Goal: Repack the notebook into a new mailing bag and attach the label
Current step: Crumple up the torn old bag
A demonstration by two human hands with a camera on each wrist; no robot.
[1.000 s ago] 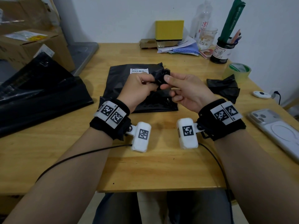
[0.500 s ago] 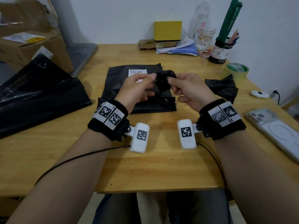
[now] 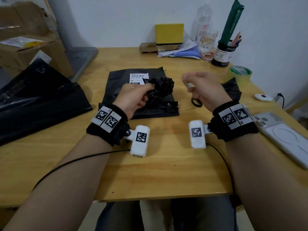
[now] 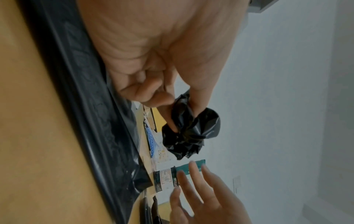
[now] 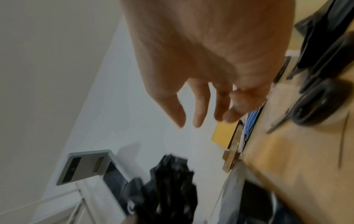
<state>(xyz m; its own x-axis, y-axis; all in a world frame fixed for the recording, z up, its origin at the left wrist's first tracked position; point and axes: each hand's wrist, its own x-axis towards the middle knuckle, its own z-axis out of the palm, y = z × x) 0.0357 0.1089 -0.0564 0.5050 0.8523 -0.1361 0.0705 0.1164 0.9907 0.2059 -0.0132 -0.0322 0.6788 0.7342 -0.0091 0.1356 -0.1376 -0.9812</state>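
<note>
Labelled mailing bag lies flat beneath left hand, which clutches crumpled black plastic; right hand, fingers spread and empty, hovers just beside it.

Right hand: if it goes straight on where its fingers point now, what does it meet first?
Probably the crumpled black plastic pinched in the left hand; the right hand points at it across a gap, though depth is unclear.

The table is honey-yellow wood; at frame centre the mailing bag is glossy black with a white label printed in black; the crumpled wad above it is black too; upper middle, a box is yellow; upper right, a tape roll is green; both wristbands are black with black-and-white square codes.
</note>
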